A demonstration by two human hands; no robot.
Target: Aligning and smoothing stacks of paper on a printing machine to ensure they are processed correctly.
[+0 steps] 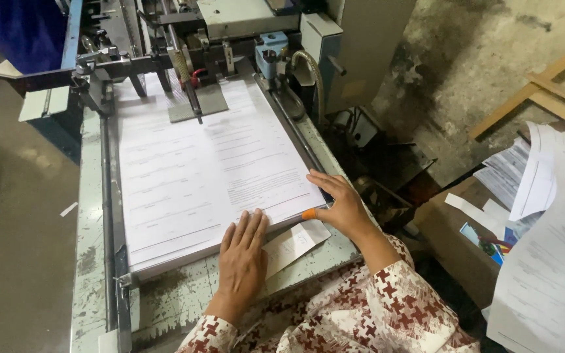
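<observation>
Both hands, left (242, 258) and right (338, 204), press flat with fingers released on the stack (197, 176) (feeder (191, 85) at 12 o'clock), so uneven pushing could skew sheets.

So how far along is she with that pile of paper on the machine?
Done: a stack of printed sheets already lies on the feed table, its far end under the machine's feeder head. In hand: the left hand presses the near edge and the right hand the corner. Left: more printed sheets wait at the right.
</observation>
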